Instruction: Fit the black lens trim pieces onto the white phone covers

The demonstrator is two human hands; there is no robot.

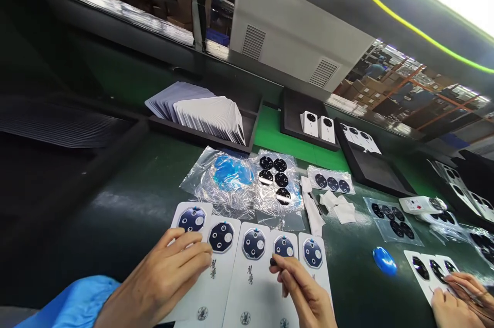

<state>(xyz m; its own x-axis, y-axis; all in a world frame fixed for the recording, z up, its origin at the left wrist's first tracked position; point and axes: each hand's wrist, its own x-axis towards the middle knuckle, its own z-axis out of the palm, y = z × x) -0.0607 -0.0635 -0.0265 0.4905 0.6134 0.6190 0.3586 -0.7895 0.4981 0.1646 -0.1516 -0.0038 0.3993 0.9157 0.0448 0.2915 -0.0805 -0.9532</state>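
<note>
Several white phone back panels lie side by side in front of me. Each has a dark octagonal camera plate with round holes. My left hand lies across the leftmost panel, its fingers stretched out just below the plate and its thumb hidden. Between the thumb and fingertips of my right hand is a small black piece, too small to name. It is held at the lower edge of the plate on the fourth panel. The middle panel and the rightmost panel are untouched.
Beyond the panels lie clear plastic bags with blue film and black camera plates. White wipes and a blue round object are to the right. A black tray holds stacked panels. Another person's hands work at far right.
</note>
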